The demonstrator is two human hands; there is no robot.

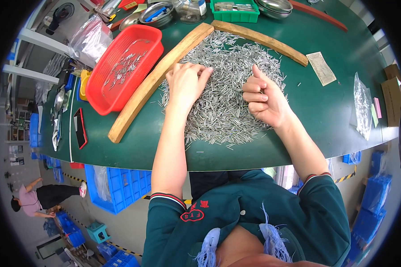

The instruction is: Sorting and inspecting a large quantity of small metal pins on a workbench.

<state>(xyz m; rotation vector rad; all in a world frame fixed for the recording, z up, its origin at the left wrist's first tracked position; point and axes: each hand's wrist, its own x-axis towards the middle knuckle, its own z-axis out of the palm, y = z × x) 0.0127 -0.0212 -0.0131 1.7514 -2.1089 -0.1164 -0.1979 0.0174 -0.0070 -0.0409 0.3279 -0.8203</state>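
A wide heap of small silvery metal pins [227, 102] covers the middle of the green table. At its upper left is my left hand [187, 82], back up, with the fingers bent down and the thumb toward the pins. What its fingertips hold, if anything, is hidden. My right hand [266, 99] is over the right side of the heap, fingers curled into the palm and thumb raised. Whether pins lie inside that curl cannot be made out. Two wooden bars, a left one [160, 82] and a far one [263, 41], meet in a corner around the heap.
Left of the bars stands a red plastic basket [97, 95] with some pins inside. A green tray [234, 17] and metal bowls [158, 20] are at the back. A paper note [321, 69] and a plastic bag [363, 107] lie right. Below left are blue crates [116, 187]; another person [35, 200] is farther off.
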